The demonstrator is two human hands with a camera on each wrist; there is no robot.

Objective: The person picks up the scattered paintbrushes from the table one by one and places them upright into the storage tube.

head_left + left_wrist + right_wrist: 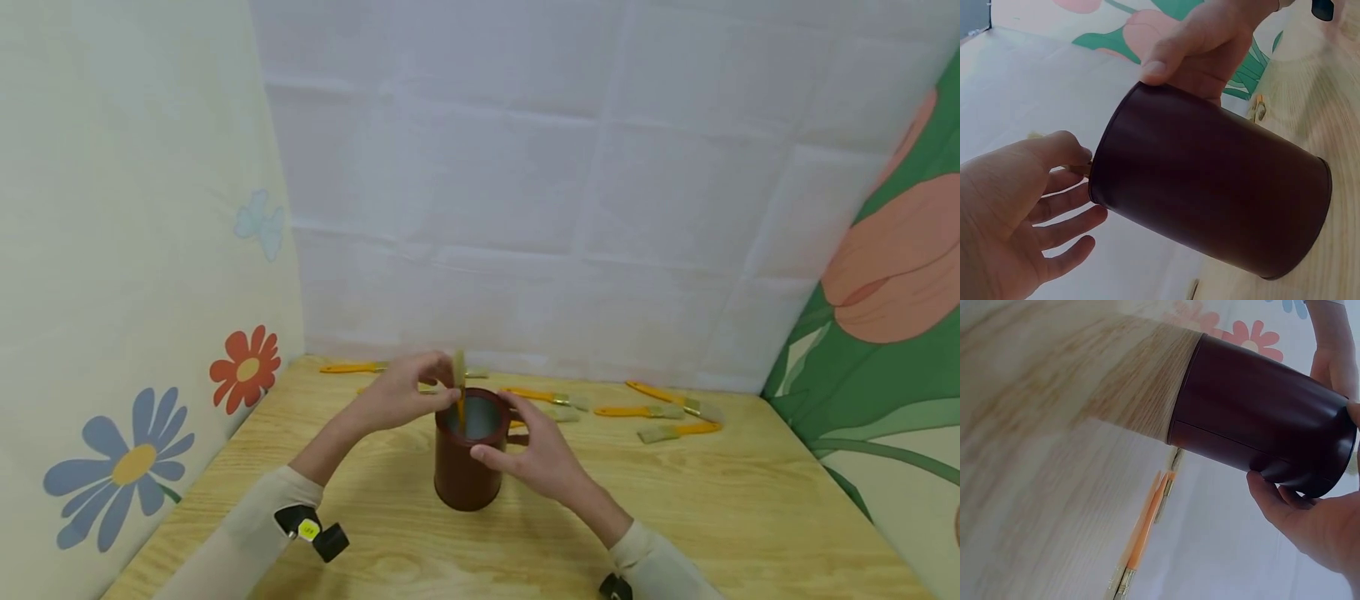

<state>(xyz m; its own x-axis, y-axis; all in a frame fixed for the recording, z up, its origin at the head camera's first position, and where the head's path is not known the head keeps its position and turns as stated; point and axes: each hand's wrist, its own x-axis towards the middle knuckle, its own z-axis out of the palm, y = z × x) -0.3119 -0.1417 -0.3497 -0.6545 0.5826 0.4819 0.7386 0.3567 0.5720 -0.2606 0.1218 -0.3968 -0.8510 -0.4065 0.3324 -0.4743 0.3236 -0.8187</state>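
A dark red-brown cylindrical cup (467,471) stands on the wooden table in front of me, its mouth facing up. My left hand (401,393) is at the cup's left rim and pinches a paintbrush (459,371) between thumb and fingers. The brush is bristles up, with its orange handle pointing down into the cup. With thumb and fingers spread about the upper right side, my right hand (546,457) holds the cup. In the left wrist view, the cup (1210,187) hides most of the brush.
Behind and to the right of the cup lie several more orange-handled paintbrushes (637,412) on the wooden table (375,508). One brush (351,367) lies at the back left. A white cloth (480,183) closes off the back, with flower-printed sheets (135,250) at both sides.
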